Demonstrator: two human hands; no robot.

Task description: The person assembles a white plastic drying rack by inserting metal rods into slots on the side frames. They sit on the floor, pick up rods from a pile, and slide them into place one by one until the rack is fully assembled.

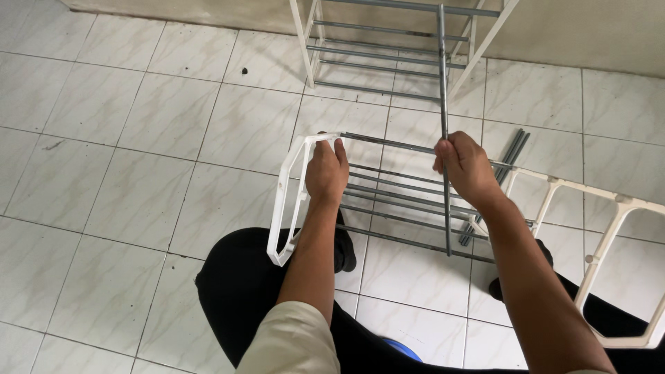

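Note:
My left hand (327, 170) grips the top corner of a white plastic side frame (282, 201) of a rack shelf, whose grey metal rods (398, 201) run rightward across my lap. My right hand (465, 166) is closed around one long grey metal rod (443, 83) held upright, crossing over the shelf rods. The rod's lower end reaches down past the shelf's near edge.
Another white side frame (609, 228) lies at the right on the tiled floor (138, 138). A partly built white rack with grey rods (388, 55) stands against the wall ahead. Loose grey rods (509, 149) lie by my right hand. My black-trousered legs fill the bottom.

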